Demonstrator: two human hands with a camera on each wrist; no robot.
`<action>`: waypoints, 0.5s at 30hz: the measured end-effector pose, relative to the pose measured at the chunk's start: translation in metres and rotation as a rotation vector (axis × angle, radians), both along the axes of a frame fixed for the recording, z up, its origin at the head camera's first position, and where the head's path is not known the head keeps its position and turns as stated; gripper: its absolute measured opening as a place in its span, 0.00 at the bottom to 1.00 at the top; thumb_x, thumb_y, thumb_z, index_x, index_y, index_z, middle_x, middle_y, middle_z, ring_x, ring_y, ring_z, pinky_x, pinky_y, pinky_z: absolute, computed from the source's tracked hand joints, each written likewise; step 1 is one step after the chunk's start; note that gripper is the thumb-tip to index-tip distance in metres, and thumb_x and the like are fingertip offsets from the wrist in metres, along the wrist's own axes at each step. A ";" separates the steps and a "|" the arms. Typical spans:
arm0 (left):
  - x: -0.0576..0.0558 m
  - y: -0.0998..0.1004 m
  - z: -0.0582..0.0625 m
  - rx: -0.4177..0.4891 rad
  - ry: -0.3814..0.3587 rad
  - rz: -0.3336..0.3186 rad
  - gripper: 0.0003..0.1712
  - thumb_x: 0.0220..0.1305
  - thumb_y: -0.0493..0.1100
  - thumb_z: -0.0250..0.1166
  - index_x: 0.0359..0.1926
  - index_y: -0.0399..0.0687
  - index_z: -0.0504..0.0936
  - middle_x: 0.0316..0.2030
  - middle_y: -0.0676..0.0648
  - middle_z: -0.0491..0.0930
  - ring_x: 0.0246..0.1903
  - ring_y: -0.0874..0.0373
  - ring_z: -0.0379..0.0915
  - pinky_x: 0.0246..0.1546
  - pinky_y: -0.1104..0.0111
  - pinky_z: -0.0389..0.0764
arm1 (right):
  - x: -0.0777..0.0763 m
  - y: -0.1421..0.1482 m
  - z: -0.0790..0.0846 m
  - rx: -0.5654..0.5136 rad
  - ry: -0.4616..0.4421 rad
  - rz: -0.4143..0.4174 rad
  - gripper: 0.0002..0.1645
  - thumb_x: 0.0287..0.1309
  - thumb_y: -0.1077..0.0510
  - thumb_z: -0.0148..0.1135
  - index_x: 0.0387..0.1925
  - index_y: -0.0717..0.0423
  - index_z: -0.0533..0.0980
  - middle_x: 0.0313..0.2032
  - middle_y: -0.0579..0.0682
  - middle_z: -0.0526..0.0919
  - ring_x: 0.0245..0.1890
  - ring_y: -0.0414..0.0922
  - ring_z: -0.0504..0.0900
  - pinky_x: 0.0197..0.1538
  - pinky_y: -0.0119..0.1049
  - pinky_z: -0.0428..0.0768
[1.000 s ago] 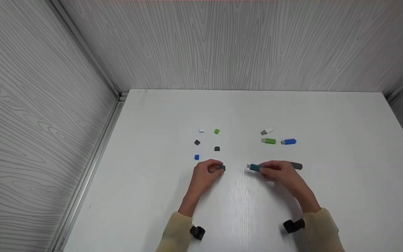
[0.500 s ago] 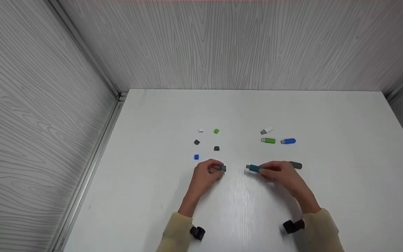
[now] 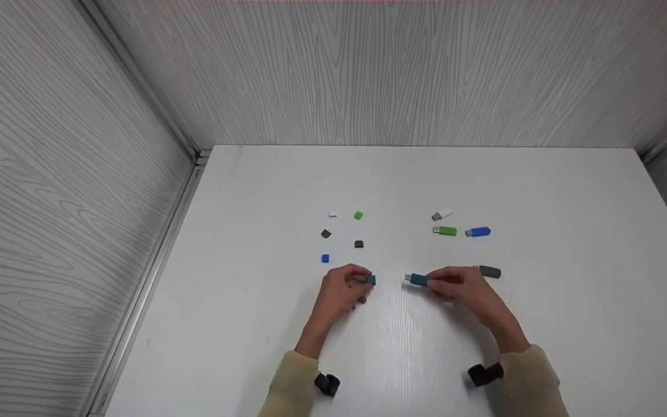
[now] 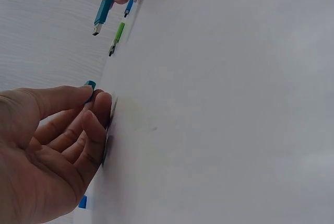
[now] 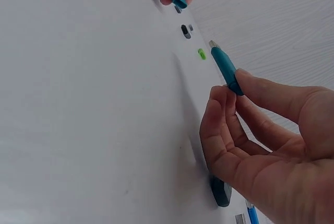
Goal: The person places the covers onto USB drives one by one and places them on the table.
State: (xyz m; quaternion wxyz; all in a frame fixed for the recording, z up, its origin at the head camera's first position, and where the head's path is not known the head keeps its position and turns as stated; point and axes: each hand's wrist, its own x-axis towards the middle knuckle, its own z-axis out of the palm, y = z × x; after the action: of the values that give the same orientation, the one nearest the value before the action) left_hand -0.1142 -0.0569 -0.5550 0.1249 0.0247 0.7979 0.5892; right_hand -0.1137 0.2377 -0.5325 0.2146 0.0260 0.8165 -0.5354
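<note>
My left hand [image 3: 340, 291] pinches a small teal USB stick cap [image 3: 371, 280] between thumb and fingers; in the right wrist view the cap's hollow end faces the other hand. A teal USB stick [image 3: 418, 280] is pinched by its rear end in my right hand [image 3: 464, 289], its metal plug [image 5: 213, 44] pointing left toward the cap. A short gap separates plug and cap, both held just over the white table [image 3: 391, 359]. Beside my right hand lies a dark grey USB stick [image 3: 490, 271], its plug end partly hidden by the fingers.
Loose caps lie left of centre: white [image 3: 333, 215], green [image 3: 358, 215], blue [image 3: 325, 258] and two dark ones, one a black cap [image 3: 359, 244]. Further right lie a white USB stick [image 3: 443, 214], a green USB stick [image 3: 445, 231] and a blue USB stick [image 3: 478, 231]. Wood-grain panels [image 3: 368, 69] border the table.
My right hand has brought the teal stick slightly left, and the teal cap has shifted a little right, so the gap between them has narrowed. The other pieces lie as before.
</note>
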 end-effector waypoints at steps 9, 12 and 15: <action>0.002 0.002 0.001 0.013 -0.034 -0.013 0.13 0.68 0.37 0.70 0.52 0.43 0.87 0.41 0.44 0.91 0.28 0.59 0.84 0.34 0.69 0.84 | 0.002 -0.004 -0.001 0.003 0.014 0.037 0.19 0.71 0.52 0.67 0.56 0.59 0.85 0.41 0.52 0.88 0.40 0.44 0.79 0.42 0.33 0.77; 0.002 0.003 0.002 0.023 -0.048 -0.021 0.13 0.68 0.38 0.70 0.53 0.43 0.87 0.40 0.45 0.91 0.27 0.59 0.84 0.30 0.71 0.80 | 0.002 -0.005 -0.003 -0.002 0.006 0.040 0.17 0.71 0.53 0.67 0.55 0.58 0.85 0.38 0.50 0.86 0.38 0.45 0.79 0.40 0.32 0.76; 0.002 0.003 0.000 0.030 -0.059 -0.030 0.14 0.68 0.38 0.70 0.53 0.44 0.87 0.40 0.47 0.91 0.26 0.59 0.83 0.27 0.72 0.78 | 0.001 -0.005 -0.005 -0.013 0.001 0.048 0.17 0.71 0.55 0.67 0.55 0.59 0.85 0.36 0.50 0.86 0.37 0.45 0.80 0.40 0.32 0.78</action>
State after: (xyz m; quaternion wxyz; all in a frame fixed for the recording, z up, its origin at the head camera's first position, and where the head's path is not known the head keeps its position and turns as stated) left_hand -0.1127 -0.0540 -0.5547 0.1566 0.0210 0.7846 0.5995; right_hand -0.1128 0.2326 -0.5379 0.2272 0.0050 0.8134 -0.5355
